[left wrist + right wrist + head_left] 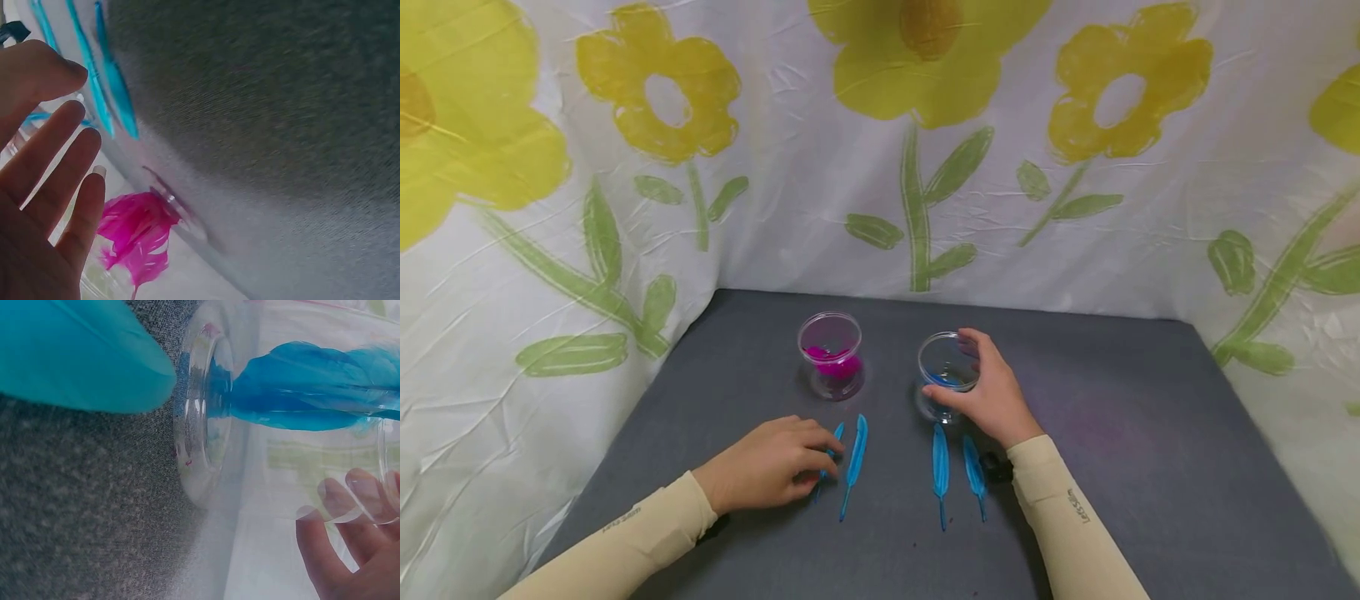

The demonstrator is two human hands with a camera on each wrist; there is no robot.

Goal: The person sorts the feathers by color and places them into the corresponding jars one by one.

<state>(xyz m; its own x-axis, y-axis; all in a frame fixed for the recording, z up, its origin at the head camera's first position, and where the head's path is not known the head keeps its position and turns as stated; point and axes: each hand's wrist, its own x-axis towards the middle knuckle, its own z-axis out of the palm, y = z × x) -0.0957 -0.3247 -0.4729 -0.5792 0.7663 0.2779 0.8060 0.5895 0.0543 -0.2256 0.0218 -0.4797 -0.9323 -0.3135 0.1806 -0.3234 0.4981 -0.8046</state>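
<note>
My right hand grips a clear plastic cup between thumb and fingers. A blue feather is inside that cup, whose base sits on the table in the right wrist view. My left hand hovers over a blue feather at the left, partly covering it. In the left wrist view its fingers are spread and hold nothing. A second blue feather lies just right of those fingertips. Two more blue feathers, one below the cup and another near my right wrist, lie roughly lengthwise.
Another clear cup with bright pink feathers stands at the back left of the grey table. White cloth painted with yellow flowers hangs behind the table and at both sides.
</note>
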